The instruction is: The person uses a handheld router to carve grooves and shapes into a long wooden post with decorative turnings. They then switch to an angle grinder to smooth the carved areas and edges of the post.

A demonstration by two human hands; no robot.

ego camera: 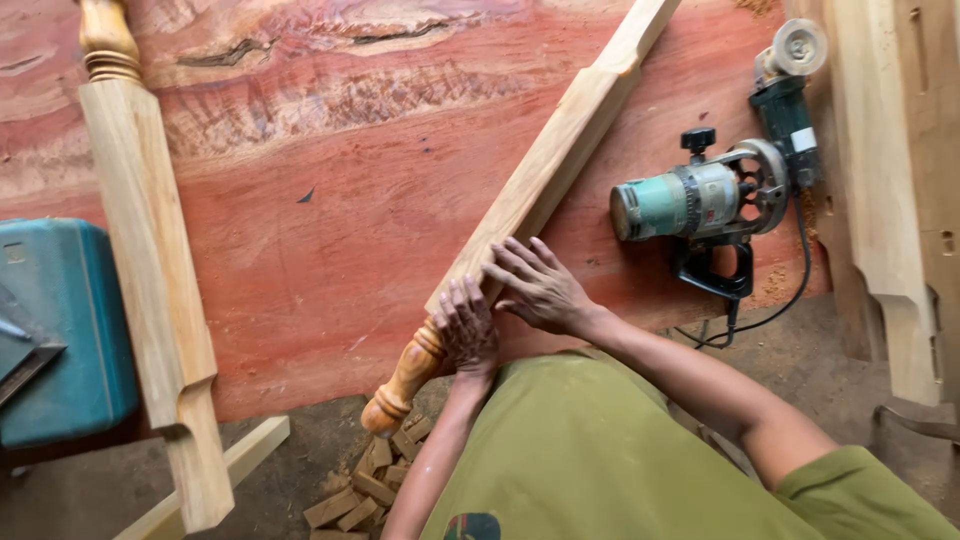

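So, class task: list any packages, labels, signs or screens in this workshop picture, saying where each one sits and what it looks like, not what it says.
Small white rectangular label: on the dark green power tool at upper right, beside the teal-bodied router.
Round dark patch with blue and red marks: on the olive shirt, bottom edge.
Teal plastic tool case: far left, rounded box, no label legible.
No signs or screens in view.

A small white rectangular label [803,139] sits on the dark green power tool [785,100] at upper right.
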